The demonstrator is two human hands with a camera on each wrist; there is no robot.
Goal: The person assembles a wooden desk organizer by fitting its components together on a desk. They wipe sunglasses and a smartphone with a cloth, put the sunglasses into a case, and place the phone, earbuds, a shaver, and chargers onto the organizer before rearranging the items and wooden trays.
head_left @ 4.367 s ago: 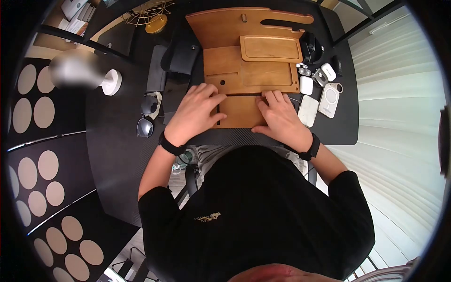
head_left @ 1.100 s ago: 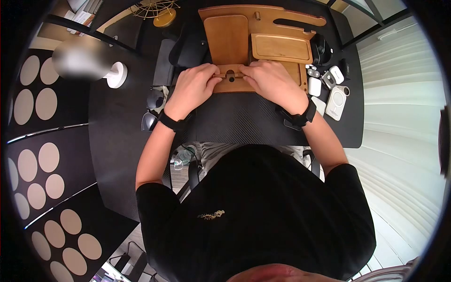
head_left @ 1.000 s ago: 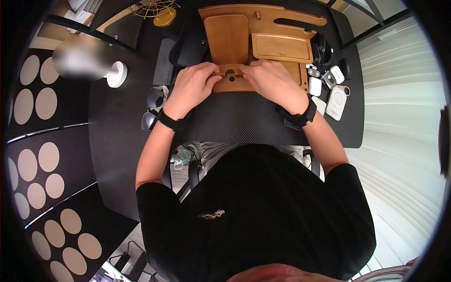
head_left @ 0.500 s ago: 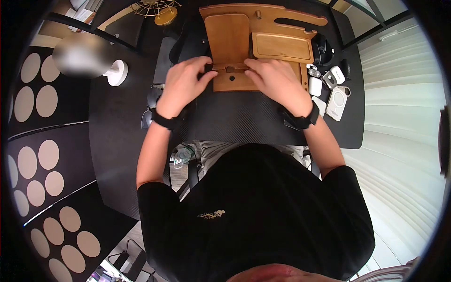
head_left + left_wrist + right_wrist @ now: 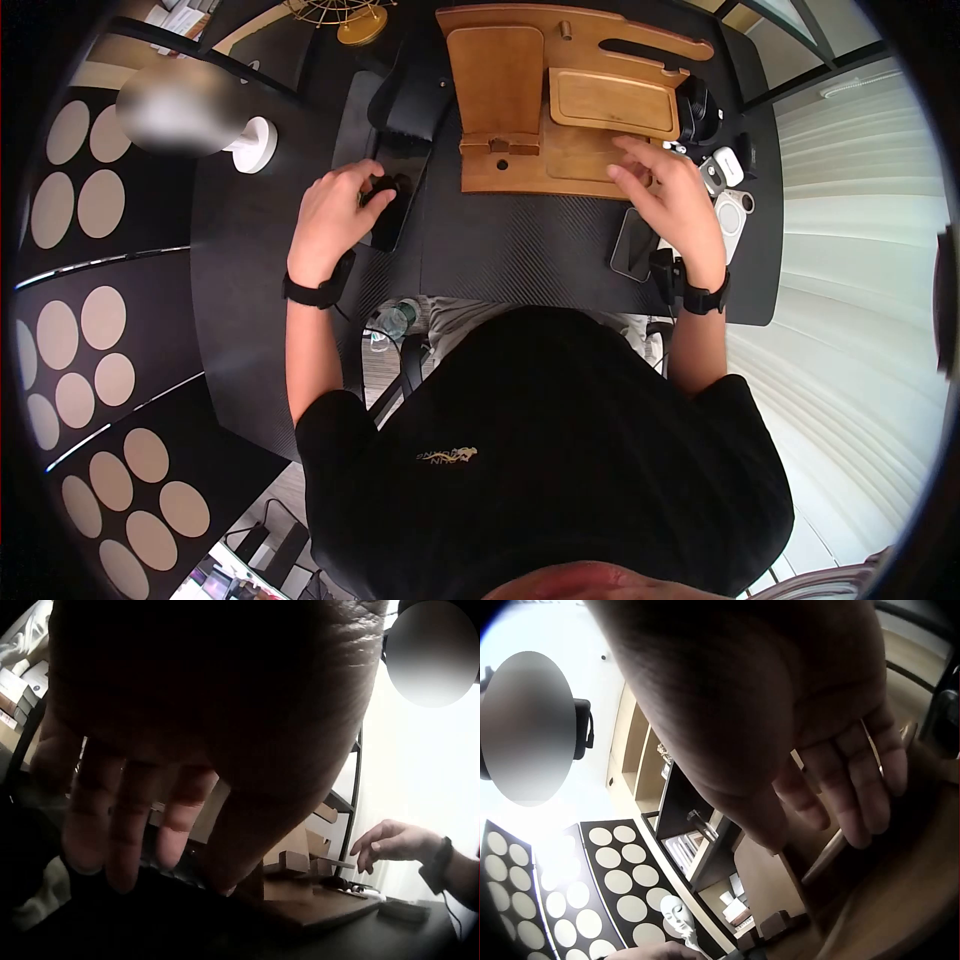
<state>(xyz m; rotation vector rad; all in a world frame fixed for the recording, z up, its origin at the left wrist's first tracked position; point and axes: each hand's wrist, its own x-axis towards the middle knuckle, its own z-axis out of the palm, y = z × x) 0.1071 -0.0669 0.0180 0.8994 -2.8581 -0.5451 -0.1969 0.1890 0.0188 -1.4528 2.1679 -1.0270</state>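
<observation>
The wooden stand has a flat base (image 5: 580, 185), an upright back board (image 5: 500, 15) and a raised tray (image 5: 612, 105). At its left an upright wooden panel (image 5: 497, 85) leans back, with a small notched ledge (image 5: 515, 146) at its foot. Left of the stand, the left hand (image 5: 330, 220) is over a dark, glossy flat object (image 5: 393, 222), fingers loosely bent with no grip visible in the left wrist view. Over the base's right part is the right hand (image 5: 680, 200), its fingers relaxed and apart, nothing held. Whether either hand touches anything is unclear.
A black phone (image 5: 633, 246) lies near the right forearm. White cases (image 5: 727, 165) and a white camera-like device (image 5: 733, 215) are at the right. A black pouch (image 5: 410, 100) lies left of the stand; a white lamp-like base (image 5: 256, 145) stands farther left.
Both hands have let go of the small ledge at the panel's foot and moved apart, the left leftward and toward the body, the right rightward. The head view has shifted slightly.
</observation>
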